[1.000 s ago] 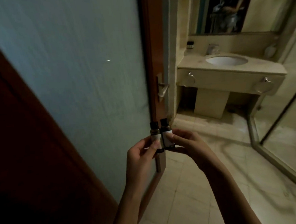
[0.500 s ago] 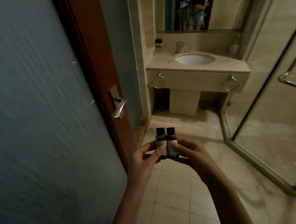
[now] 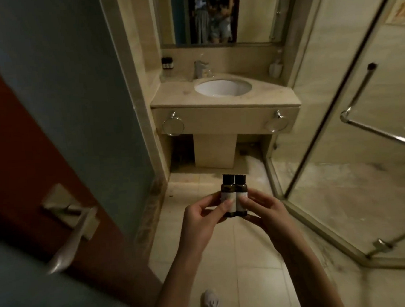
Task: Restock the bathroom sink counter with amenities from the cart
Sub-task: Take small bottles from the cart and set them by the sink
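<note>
Though upright, 2 bottles (image 3: 229, 190) between hands (image 3: 202, 221)

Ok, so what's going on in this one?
A person stands just inside the bathroom door, holding two small dark bottles upright and side by side. They are pinched between the left hand and the right hand. The sink counter lies ahead across the floor, with a few similar bottles in its back left corner. The held pair has not been set down yet.
</note>
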The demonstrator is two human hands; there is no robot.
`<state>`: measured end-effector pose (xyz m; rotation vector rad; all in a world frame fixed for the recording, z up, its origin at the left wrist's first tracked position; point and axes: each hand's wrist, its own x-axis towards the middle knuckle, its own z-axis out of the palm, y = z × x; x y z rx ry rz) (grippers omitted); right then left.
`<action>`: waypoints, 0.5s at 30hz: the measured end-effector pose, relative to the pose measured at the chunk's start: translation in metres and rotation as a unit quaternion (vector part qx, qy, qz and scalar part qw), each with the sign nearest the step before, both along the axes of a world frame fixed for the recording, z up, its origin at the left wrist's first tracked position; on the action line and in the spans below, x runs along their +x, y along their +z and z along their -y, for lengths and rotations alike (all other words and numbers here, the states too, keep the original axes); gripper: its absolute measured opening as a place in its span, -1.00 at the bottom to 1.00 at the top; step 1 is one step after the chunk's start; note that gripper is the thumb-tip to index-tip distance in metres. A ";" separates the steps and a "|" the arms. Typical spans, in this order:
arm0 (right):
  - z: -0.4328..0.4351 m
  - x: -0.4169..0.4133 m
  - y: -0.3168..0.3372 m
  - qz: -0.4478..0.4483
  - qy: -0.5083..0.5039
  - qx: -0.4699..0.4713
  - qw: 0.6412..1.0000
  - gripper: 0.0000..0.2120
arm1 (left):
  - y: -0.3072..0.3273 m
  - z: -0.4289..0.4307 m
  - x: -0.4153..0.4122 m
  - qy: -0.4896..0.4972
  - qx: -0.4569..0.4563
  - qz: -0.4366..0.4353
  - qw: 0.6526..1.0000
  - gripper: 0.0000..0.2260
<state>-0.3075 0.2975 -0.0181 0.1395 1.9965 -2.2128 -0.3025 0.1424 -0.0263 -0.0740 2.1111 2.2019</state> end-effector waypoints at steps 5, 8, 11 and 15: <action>-0.014 -0.101 0.018 -0.019 -0.028 0.004 0.999 -0.74 | 0.013 -0.020 -0.107 -0.015 0.010 -0.021 1.000 -0.79; -0.019 -0.140 0.016 -0.008 -0.035 0.004 0.999 -0.74 | 0.013 -0.025 -0.147 -0.023 0.021 -0.015 0.999 -0.80; -0.019 -0.171 0.008 0.011 -0.024 0.005 1.000 -0.72 | 0.006 -0.022 -0.174 -0.024 0.032 0.003 0.999 -0.73; -0.010 -0.212 -0.006 0.036 0.004 -0.002 0.999 -0.71 | -0.005 -0.011 -0.205 -0.004 0.032 0.028 0.999 -0.65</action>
